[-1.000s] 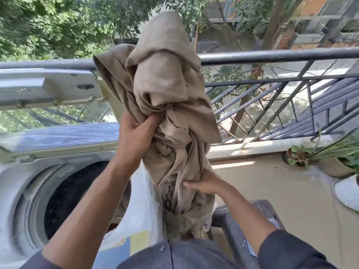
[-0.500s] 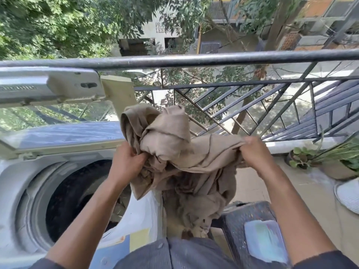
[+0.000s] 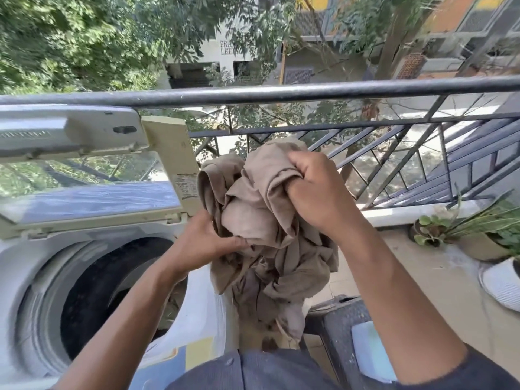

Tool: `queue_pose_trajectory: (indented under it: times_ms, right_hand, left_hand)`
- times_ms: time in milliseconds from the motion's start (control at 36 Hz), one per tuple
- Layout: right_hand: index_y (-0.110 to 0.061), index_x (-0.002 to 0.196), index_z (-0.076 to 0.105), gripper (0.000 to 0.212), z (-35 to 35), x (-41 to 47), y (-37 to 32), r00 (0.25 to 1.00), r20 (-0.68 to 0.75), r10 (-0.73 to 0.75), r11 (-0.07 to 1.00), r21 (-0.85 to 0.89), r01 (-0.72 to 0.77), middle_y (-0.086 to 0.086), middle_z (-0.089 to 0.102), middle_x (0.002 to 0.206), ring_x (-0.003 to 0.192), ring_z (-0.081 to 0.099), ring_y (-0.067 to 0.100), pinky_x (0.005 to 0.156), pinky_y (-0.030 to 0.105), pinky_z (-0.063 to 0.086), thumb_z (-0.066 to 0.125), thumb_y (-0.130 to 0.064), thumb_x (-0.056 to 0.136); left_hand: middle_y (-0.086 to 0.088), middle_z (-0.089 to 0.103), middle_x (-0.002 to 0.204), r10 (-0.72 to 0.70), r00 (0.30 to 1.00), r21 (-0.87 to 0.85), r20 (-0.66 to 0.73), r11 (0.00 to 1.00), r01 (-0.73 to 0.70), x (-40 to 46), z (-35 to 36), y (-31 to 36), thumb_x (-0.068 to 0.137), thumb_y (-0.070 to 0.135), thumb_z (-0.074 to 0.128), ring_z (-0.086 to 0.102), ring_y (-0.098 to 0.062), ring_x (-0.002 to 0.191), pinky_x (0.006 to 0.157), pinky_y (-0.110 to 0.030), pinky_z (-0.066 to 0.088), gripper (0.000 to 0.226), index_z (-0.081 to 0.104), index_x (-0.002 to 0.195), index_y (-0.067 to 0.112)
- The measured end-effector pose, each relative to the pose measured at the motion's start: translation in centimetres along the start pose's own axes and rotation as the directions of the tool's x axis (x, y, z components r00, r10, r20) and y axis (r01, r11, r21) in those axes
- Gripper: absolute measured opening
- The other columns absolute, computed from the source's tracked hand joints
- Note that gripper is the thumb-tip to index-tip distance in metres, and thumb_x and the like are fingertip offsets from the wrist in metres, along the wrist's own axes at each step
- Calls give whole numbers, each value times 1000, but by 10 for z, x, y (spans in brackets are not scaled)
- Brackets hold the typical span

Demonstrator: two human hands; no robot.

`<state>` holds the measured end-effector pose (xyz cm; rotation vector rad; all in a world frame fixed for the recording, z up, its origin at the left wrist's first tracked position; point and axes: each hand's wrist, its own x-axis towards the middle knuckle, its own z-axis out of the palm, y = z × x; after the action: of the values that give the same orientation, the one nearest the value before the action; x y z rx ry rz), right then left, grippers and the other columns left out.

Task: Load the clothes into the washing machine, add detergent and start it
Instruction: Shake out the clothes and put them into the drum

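Note:
A crumpled beige garment (image 3: 261, 220) hangs in the air just right of the white top-loading washing machine (image 3: 17, 266). My right hand (image 3: 315, 192) grips its top bunch from above. My left hand (image 3: 205, 243) holds its left side, fingers curled into the cloth. The machine's lid (image 3: 90, 198) stands raised, and the dark drum opening (image 3: 101, 294) lies below my left forearm. The garment's lower end dangles between the machine and a dark stool.
A black metal balcony railing (image 3: 309, 90) runs across behind the garment. A dark plastic stool (image 3: 337, 319) with a light blue packet (image 3: 368, 347) on it stands at lower right. Potted plants (image 3: 478, 229) sit on the tiled floor at right.
My right hand has moved left and gathered the garment's top into a bunch; the spread cloth is now balled closer to the machine. My left hand has stayed near the machine's right edge.

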<state>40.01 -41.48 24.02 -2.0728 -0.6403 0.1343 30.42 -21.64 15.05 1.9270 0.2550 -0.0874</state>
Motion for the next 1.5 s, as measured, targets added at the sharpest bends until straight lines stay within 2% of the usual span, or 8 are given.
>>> queue_pose_trajectory:
  times_ms: [111, 278, 444, 750, 1111, 1222, 1417, 1500]
  right_hand:
    - [-37, 63, 53, 38, 3, -7, -4, 994, 76, -84, 994, -60, 89, -13, 55, 71, 66, 49, -2, 58, 12, 33, 56, -9, 87]
    - [-16, 80, 68, 29, 3, 1, 4, 977, 107, -185, 959, -198, 203, 0, 65, 75, 75, 59, 25, 85, 55, 44, 43, -31, 86]
    - [-16, 78, 63, 26, 0, 9, 16, 984, -43, -173, 978, -127, 167, 4, 63, 69, 66, 58, 30, 71, 54, 49, 52, -35, 91]
    - [-2, 72, 61, 23, -26, 9, 56, 982, -184, 42, 998, -37, -50, 22, 58, 67, 61, 45, 22, 59, 49, 47, 53, -21, 83]
    - [9, 80, 67, 26, -56, 25, 42, 934, -344, 102, 966, 256, -11, 15, 55, 67, 67, 41, 18, 52, 44, 30, 66, -18, 81]
    - [-6, 67, 72, 19, -59, 24, 15, 932, -361, 15, 946, 307, 104, 5, 55, 59, 60, 41, 15, 53, 31, 29, 68, -8, 85]
    - [-6, 66, 71, 29, -20, 31, -8, 965, -255, -58, 960, 250, 124, -1, 58, 55, 50, 41, 8, 46, 27, 29, 70, -21, 92]
    - [-8, 62, 65, 42, 7, 30, -9, 978, -196, -67, 983, 154, 98, -6, 54, 48, 45, 41, 8, 49, 28, 33, 68, -35, 94]
  left_hand:
    - [15, 77, 100, 86, 987, 145, -138, 987, -66, 2, 10, 4, 60, 48, 87, 72, 0, 94, 78, -30, 61, 61, 65, 116, 40]
    - [20, 74, 106, 141, 981, 165, -131, 979, -119, 11, 19, 4, 72, 41, 80, 69, 1, 103, 84, -24, 57, 46, 68, 115, 33]
    - [19, 76, 95, 126, 974, 90, -187, 990, -111, 17, 27, 12, 72, 26, 73, 70, 3, 94, 78, -27, 58, 31, 72, 102, 33]
    - [-9, 78, 103, -18, 856, -373, -517, 904, -207, 22, -35, 16, 92, 14, 70, 73, -22, 99, 87, -44, 60, 17, 76, 107, 9]
    - [1, 79, 98, 68, 852, 8, -519, 997, -75, 17, -37, -10, 80, 49, 74, 75, -24, 103, 79, -47, 62, 34, 77, 104, 24]
    - [4, 78, 114, 40, 878, -81, -477, 993, -89, 17, -30, -2, 87, 49, 73, 72, -17, 113, 96, -54, 59, 38, 72, 121, 30]
    - [4, 69, 136, 85, 985, -242, -153, 963, -121, 6, -9, 29, 70, 70, 81, 68, -12, 124, 99, -38, 59, 95, 50, 146, 23]
    - [8, 71, 131, 134, 989, -96, -59, 986, -139, 5, 9, 41, 68, 56, 90, 67, -7, 123, 102, -35, 56, 87, 54, 140, 24]
